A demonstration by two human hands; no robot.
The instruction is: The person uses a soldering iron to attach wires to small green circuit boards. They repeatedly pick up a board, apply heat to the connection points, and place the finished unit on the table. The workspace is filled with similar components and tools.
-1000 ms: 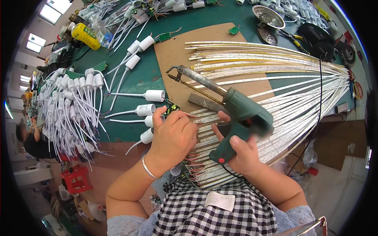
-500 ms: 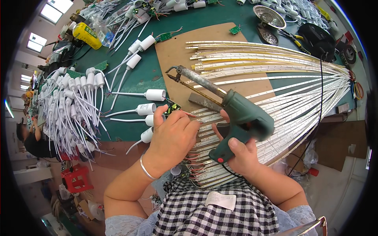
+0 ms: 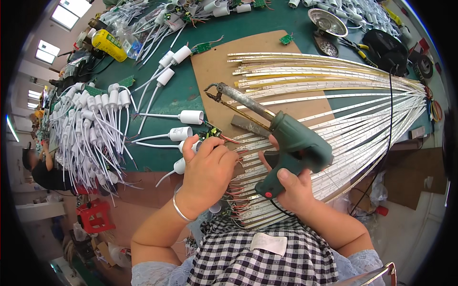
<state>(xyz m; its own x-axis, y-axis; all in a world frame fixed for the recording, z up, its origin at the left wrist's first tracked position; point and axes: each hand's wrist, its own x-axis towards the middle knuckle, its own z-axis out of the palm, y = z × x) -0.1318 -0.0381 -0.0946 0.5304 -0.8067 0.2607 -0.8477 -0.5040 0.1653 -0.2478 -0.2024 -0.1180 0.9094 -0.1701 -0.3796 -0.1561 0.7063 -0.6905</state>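
From my remote post, I see the right hand wrapped around the grip of a green soldering gun, its metal tip above the cardboard, well apart from the left hand. Half a second on, the view has slid slightly; the gun keeps its pose, while the left hand has drawn back a little from the circuit board, baring more of it. That hand is curled beside the wired ends of the LED strips; its fingertips are hidden, so I cannot tell whether it pinches anything. It also partly covers two white sockets. A blurred patch obscures the gun's rear, which hides some right-hand fingers. The checked apron is cut off below.
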